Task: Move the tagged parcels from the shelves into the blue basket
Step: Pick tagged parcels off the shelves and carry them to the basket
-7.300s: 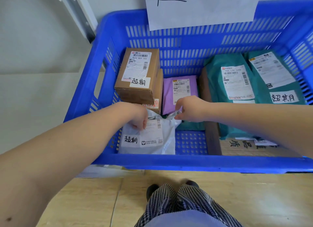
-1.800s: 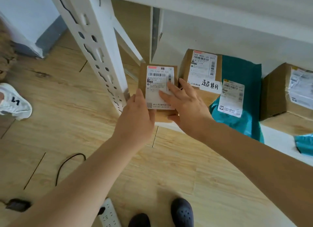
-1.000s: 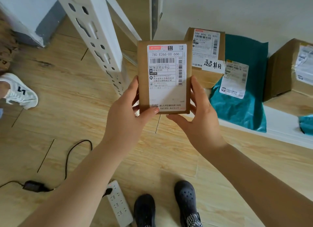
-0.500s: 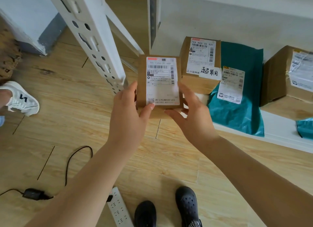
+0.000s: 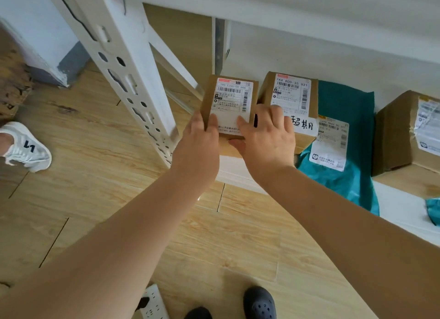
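Observation:
A small brown box (image 5: 228, 97) with a white shipping label and no handwritten tag rests at the left end of the low white shelf (image 5: 238, 173). My left hand (image 5: 200, 140) grips its left side and my right hand (image 5: 269, 133) holds its right front corner. Right beside it stands a brown box (image 5: 295, 97) bearing a white handwritten tag (image 5: 302, 124). My right hand partly covers that box's front. A teal mailer bag (image 5: 345, 138) with a label lies to its right. The blue basket is out of sight.
A white perforated shelf upright (image 5: 126, 76) rises just left of my hands. Another brown box (image 5: 409, 133) sits at the far right of the shelf. A power strip (image 5: 154, 304) lies on the wooden floor by my dark shoes (image 5: 259, 302). Someone's white sneaker (image 5: 23, 147) is at the left.
The small box was lifted up in both hands with its label facing me, then lowered; it now sits back on the shelf's left end with both hands still on it.

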